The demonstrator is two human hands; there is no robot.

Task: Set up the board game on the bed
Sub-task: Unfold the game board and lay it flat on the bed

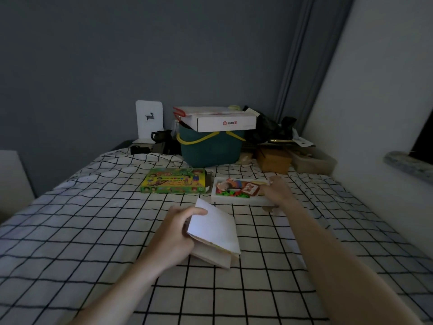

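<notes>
A folded white game board [214, 233] lies in the middle of the checked bed sheet [93, 231], and my left hand [174, 233] grips its left edge with the thumb over the top flap. Behind it sits the green game box lid [174, 181]. To its right is the white box tray [239, 190] holding small red and green pieces and a picture card. My right hand [277, 190] reaches to the tray's right end and touches it; whether its fingers curl round anything is hidden.
At the bed's far end stand a teal basket [210, 148] with yellow handles, a white carton [225, 121] on top, a brown box [273, 160], black bags and a white card with a deer [149, 119]. A white wall and sill run along the right.
</notes>
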